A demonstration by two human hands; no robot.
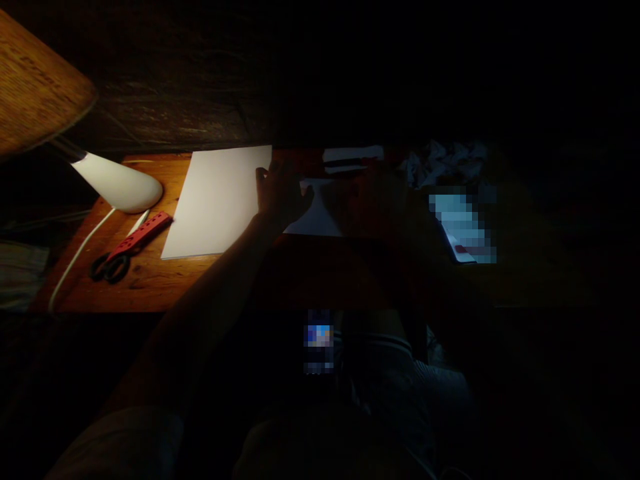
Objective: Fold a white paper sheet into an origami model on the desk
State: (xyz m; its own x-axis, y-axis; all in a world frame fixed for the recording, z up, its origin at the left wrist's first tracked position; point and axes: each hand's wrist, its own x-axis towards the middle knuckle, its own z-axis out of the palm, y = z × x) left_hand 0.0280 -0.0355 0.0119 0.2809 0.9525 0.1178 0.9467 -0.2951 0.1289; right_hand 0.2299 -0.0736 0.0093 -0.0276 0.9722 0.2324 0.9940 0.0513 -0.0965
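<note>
My left hand (281,195) reaches in from the lower left and lies with its fingers spread on a small white piece of paper (316,219) on the wooden table (150,283). Its thumb points toward a large white sheet (215,200) just to the left. My right hand (373,200) is only a dim shape in deep shadow at the right edge of the small paper, and its fingers cannot be made out.
A lamp with a white base (117,183) and wooden shade (35,87) lights the left end; its cable (75,260) runs forward. Red-handled scissors (127,247) lie beside the sheet. Farther back are stacked cards (353,159), crumpled paper (445,163) and a lit phone (463,227).
</note>
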